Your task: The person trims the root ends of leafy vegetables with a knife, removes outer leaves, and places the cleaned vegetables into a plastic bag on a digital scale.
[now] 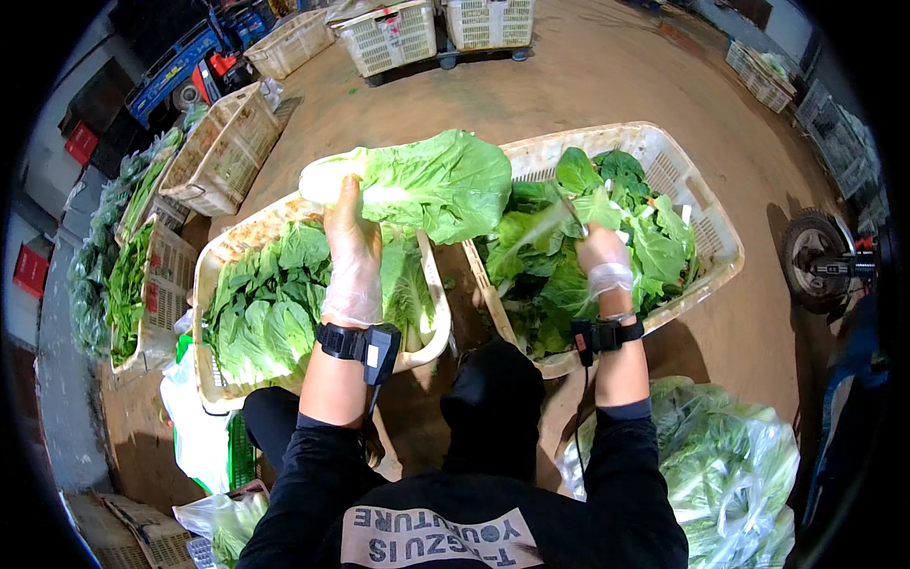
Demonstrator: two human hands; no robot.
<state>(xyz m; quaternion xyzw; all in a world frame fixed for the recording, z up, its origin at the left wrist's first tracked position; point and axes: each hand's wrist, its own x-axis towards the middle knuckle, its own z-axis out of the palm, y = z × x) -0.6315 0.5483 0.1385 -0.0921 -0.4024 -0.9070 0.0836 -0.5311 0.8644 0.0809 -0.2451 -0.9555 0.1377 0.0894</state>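
Observation:
My left hand (353, 232), in a thin clear glove, grips a pale-green leafy cabbage (427, 185) near its white base. The cabbage lies sideways, its leaves pointing right, above the gap between two crates. My gloved right hand (602, 251) is closed over the right crate (725, 237). A thin, motion-blurred blade, seemingly a knife (540, 229), reaches left from it; the handle is mostly hidden. Loose green leaves (654, 247) fill that crate. In the left crate (204, 332), below my left hand, rest more leafy cabbages (270, 322).
Bagged greens (730, 465) sit at the lower right. Along the left stand a crate of greens (166, 294) and another crate (223, 147). White crates (389, 38) on a wheeled base are at the back. A wheel (815, 256) stands at the right.

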